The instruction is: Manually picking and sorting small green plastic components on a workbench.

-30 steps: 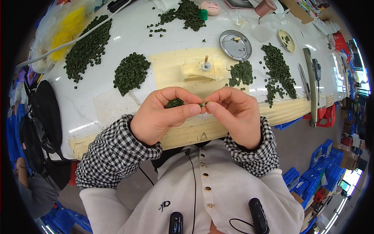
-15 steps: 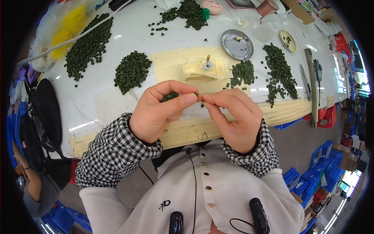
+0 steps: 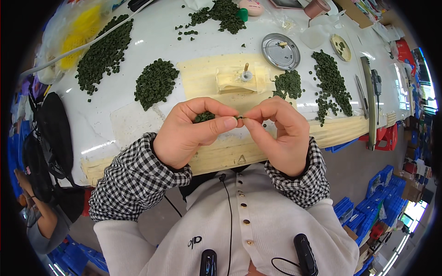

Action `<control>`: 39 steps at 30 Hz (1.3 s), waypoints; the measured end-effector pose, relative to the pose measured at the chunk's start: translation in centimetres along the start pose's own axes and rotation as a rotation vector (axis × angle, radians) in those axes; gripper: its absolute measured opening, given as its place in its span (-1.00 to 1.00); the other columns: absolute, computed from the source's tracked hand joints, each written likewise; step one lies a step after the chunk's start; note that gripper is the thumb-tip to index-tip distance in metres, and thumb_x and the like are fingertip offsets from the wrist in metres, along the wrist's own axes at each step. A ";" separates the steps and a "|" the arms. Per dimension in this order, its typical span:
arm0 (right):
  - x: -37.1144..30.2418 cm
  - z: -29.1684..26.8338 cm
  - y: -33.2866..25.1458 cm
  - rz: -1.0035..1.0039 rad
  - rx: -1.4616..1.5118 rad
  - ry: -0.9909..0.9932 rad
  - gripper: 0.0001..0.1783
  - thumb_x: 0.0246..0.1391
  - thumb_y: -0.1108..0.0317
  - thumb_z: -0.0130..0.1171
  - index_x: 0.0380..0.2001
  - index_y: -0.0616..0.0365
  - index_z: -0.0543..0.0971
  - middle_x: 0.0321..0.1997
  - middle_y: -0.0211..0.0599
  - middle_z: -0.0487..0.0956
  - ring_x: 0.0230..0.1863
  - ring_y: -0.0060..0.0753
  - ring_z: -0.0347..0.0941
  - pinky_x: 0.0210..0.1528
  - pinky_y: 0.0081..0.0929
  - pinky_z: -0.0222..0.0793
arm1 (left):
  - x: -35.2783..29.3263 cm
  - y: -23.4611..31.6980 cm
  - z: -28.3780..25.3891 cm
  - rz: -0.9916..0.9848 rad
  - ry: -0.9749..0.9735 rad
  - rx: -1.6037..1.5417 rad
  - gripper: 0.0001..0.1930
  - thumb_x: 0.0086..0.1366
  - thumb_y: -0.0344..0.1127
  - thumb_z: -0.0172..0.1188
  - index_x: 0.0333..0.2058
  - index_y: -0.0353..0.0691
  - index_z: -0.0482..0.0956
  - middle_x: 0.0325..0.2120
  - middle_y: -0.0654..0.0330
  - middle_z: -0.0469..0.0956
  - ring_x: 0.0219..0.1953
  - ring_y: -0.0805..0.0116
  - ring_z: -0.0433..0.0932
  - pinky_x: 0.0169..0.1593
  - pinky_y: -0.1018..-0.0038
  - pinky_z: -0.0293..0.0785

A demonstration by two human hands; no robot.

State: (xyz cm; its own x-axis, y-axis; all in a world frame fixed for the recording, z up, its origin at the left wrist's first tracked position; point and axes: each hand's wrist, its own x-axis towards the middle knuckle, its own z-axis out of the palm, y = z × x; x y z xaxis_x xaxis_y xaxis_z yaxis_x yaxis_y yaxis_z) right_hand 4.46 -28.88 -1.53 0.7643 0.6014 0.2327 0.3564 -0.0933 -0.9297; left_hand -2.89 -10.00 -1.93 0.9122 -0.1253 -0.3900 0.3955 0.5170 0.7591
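Note:
Over the near part of the table, my left hand [image 3: 193, 129] and my right hand [image 3: 280, 131] meet fingertip to fingertip. Between them is a small dark green piece [image 3: 240, 117], pinched by thumb and forefinger on both sides; its exact shape is mostly covered. A few green pieces [image 3: 204, 117] lie on the table behind my left fingers. Beyond my hands stands a tape-wrapped block [image 3: 230, 83] with a short upright peg [image 3: 246, 68] in a pale collar. Right of the block is a small heap of flat green pieces [image 3: 288, 83].
Larger heaps of small dark green round parts lie at left [image 3: 156, 83], far left [image 3: 103, 50], far centre [image 3: 228, 16] and right [image 3: 332, 83]. A round metal lid [image 3: 280, 51], a shallow dish [image 3: 340, 48] and tweezers [image 3: 361, 96] lie to the right. A white cable [image 3: 87, 46] crosses the far left.
My fingertips have come closer together around the small green piece. My right hand has shifted slightly, its forefinger now nearer my left fingertips.

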 end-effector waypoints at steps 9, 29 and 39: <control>-0.2 0.6 -0.2 0.053 0.037 0.029 -0.87 -0.06 0.58 0.21 -0.35 0.29 0.59 -0.38 -0.29 0.56 -0.39 -0.53 0.47 -0.30 -0.61 0.40 | -0.2 0.2 0.1 0.055 0.023 0.046 -0.89 0.15 -0.45 0.30 -0.33 -0.30 0.60 -0.42 0.28 0.60 -0.41 0.65 0.46 -0.31 0.67 0.40; -0.1 0.9 -0.9 -0.240 -0.216 0.097 -0.77 -0.17 0.66 0.28 -0.34 0.26 0.61 -0.41 -0.26 0.53 -0.43 -0.36 0.49 -0.42 -0.55 0.41 | 0.1 -0.4 -0.2 0.027 -0.019 -0.096 -0.88 0.20 -0.45 0.24 -0.28 -0.31 0.58 -0.52 0.37 0.53 -0.64 0.74 0.19 -0.59 0.74 0.08; 0.0 0.9 -0.1 -0.436 -0.426 0.109 -0.71 -0.26 0.66 0.30 -0.34 0.24 0.59 -0.43 -0.28 0.51 -0.46 -0.30 0.45 -0.45 -0.48 0.39 | -0.1 0.2 0.2 0.037 0.038 0.157 -0.83 0.26 -0.35 0.19 -0.25 -0.33 0.62 -0.48 0.31 0.60 -0.63 0.76 0.22 -0.57 0.77 0.11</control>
State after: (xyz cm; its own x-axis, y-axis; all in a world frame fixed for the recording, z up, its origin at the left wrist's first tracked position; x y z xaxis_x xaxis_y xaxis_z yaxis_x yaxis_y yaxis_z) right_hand 4.00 -28.15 -1.71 0.5425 0.5732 0.6141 0.8144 -0.1797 -0.5518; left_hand -2.88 -10.09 -1.66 0.9230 -0.0748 -0.3774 0.3762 0.3813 0.8444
